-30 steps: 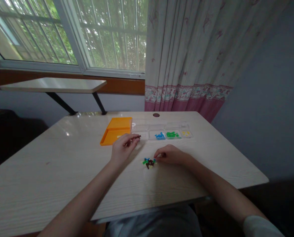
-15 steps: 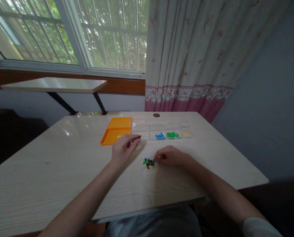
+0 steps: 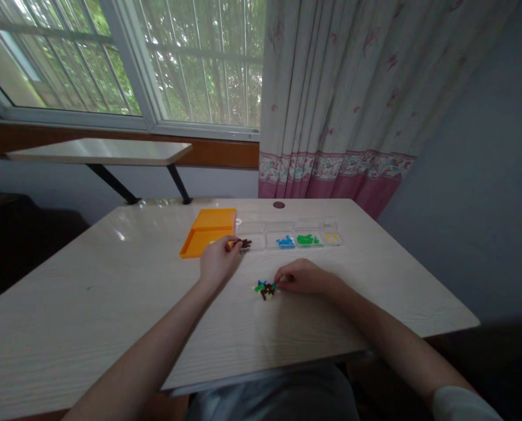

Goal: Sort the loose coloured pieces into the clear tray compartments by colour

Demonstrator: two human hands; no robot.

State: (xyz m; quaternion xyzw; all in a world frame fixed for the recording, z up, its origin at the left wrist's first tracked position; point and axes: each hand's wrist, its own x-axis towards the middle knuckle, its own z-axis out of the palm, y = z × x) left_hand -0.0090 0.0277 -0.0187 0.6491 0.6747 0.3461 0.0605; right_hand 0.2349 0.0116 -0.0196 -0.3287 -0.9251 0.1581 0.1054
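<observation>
My left hand [image 3: 217, 260] reaches over the near left part of a clear compartment tray [image 3: 259, 241], fingers pinched beside several small dark brown pieces [image 3: 245, 244]. Whether a piece sits between those fingertips is too small to tell. On the table in front of me lies a small cluster of plastic pieces [image 3: 267, 289] in brown, green, blue and pale yellow. Its right edge is gripped by the closed fingertips of my right hand [image 3: 303, 276], and a blue bit shows there.
Other tray compartments hold blue pieces [image 3: 286, 241], green pieces [image 3: 307, 240] and yellow pieces [image 3: 331, 238]. An open orange case [image 3: 214, 218] lies left of the tray. A raised shelf [image 3: 107, 151] stands at the back left of the table [image 3: 124, 304], below the window.
My left hand has drawn its fingertips slightly back to the left, uncovering more brown pieces in the tray. My right hand keeps its place at the cluster.
</observation>
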